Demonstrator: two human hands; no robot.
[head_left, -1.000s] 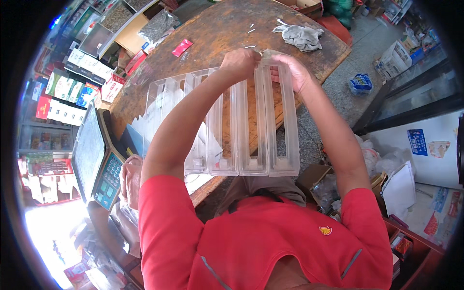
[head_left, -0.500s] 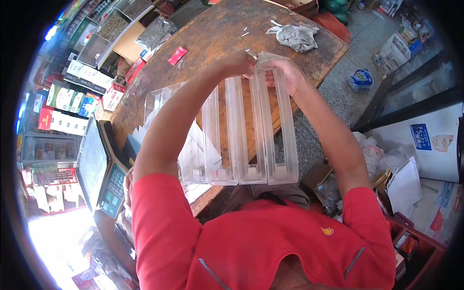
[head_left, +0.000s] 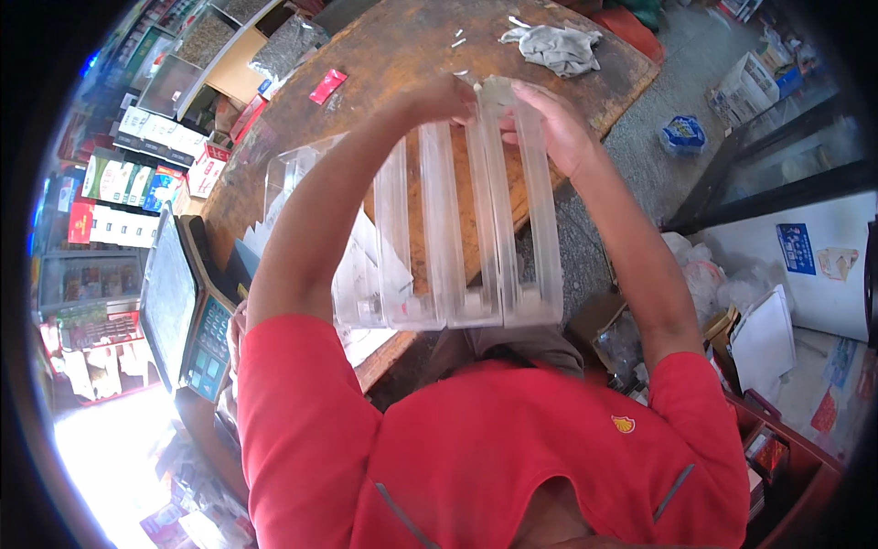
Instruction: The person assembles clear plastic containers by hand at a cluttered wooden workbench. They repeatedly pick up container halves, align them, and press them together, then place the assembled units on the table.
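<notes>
Tabletop point(head_left: 412, 44), rack point(head_left: 448, 220), right grip point(head_left: 563, 130) at far end

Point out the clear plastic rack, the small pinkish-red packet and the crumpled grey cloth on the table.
Clear plastic rack point(head_left: 444, 224): head view, on a long bar near its middle.
Pinkish-red packet point(head_left: 327, 86): head view, middle of its upper face.
Crumpled grey cloth point(head_left: 556, 48): head view, middle of its folds.
</notes>
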